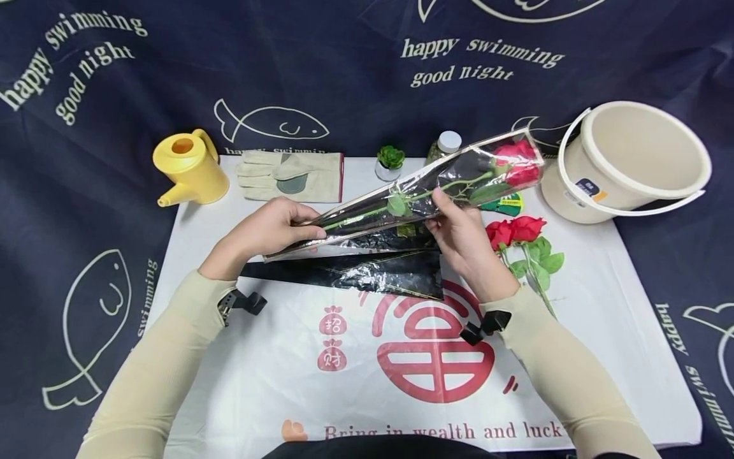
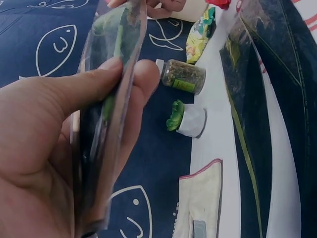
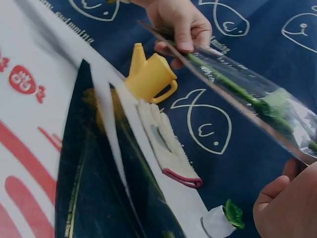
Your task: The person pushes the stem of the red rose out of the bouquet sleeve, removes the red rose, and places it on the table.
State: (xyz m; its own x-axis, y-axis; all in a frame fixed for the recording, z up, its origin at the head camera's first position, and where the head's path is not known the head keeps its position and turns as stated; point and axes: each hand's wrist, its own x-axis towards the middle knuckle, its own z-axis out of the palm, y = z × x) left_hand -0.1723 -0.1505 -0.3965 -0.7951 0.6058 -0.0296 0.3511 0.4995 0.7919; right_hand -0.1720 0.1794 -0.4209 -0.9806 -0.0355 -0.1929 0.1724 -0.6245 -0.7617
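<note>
A red artificial-looking rose (image 1: 516,162) lies inside a long clear plastic flower sleeve (image 1: 424,182) with a dark back, held tilted above the table. My left hand (image 1: 275,226) pinches the sleeve's narrow end, thumb on top, around the stem's lower part. Under the middle of the sleeve, my right hand (image 1: 467,245) grips it with the thumb on the front; some of its fingers are hidden. Below, dark flower sleeves (image 1: 390,274) lie on the white table. Loose red roses (image 1: 524,228) with green leaves rest beside my right hand.
Along the back stand a yellow watering can (image 1: 195,169), a small potted plant (image 1: 390,159) and a lidded jar (image 1: 448,141); work gloves (image 1: 315,175) lie between can and plant. A beige bucket (image 1: 596,172) stands at the right, near a green-yellow packet (image 1: 509,204).
</note>
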